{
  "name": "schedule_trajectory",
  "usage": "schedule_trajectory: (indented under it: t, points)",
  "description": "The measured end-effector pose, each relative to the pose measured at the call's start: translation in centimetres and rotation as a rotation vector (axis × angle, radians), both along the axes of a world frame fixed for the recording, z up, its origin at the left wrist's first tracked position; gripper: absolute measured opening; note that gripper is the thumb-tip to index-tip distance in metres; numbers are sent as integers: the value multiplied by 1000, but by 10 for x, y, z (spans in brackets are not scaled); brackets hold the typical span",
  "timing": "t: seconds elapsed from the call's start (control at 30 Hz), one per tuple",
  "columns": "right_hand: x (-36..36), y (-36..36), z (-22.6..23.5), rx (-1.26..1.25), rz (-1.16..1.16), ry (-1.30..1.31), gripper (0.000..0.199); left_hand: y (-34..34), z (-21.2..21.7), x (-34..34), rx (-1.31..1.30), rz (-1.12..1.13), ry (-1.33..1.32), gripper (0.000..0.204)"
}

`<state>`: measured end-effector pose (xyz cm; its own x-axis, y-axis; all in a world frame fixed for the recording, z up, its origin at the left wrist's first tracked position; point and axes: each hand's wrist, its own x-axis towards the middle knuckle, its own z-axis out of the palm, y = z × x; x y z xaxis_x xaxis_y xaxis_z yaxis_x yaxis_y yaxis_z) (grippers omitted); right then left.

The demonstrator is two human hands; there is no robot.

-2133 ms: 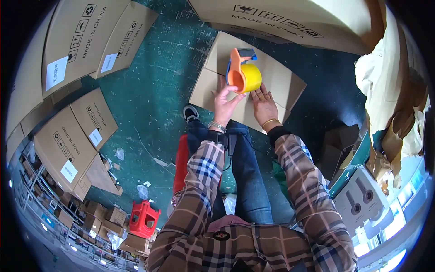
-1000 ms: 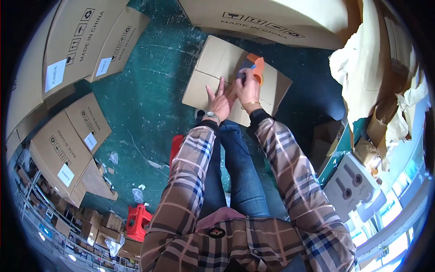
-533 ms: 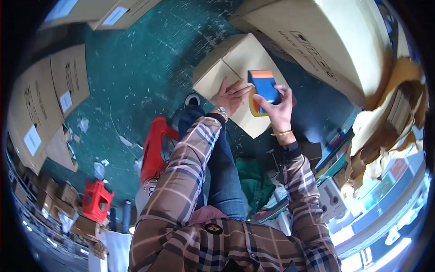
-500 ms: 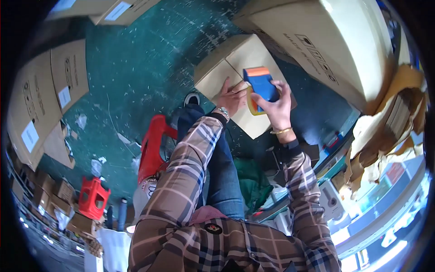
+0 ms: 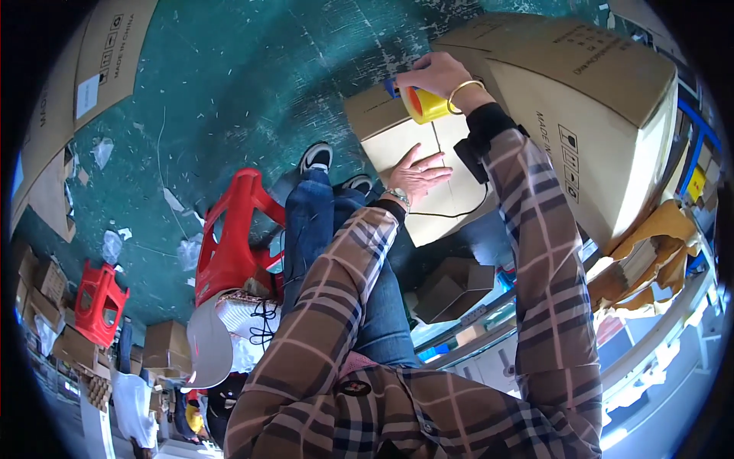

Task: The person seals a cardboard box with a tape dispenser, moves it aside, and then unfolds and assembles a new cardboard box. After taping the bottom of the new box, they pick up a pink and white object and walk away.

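The left hand (image 5: 417,181) rests on a closed carton (image 5: 459,195), contents hidden.

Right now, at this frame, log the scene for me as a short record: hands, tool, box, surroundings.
Left hand: left hand flat on the small cardboard box, fingers spread
Right hand: right hand gripping the tape dispenser
Tool: yellow roll, blue part near the fingers, over the box's far part
Box: seam visible across the top
Right side: large printed carton
Left side: red stool by the legs, another red stool farther left
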<state>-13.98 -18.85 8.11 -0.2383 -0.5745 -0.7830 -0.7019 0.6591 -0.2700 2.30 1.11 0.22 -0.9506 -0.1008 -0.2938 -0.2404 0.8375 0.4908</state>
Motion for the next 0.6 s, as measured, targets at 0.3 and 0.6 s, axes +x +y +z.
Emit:
schedule_trajectory:
  t: [0.3, 0.6]
  points:
    - [16, -28, -40, 254, 214, 193, 56, 7, -11, -2, 17, 53, 16, 54]
    - [12, -15, -30, 339, 314, 199, 51, 3, -7, 2, -30, 55, 32, 54]
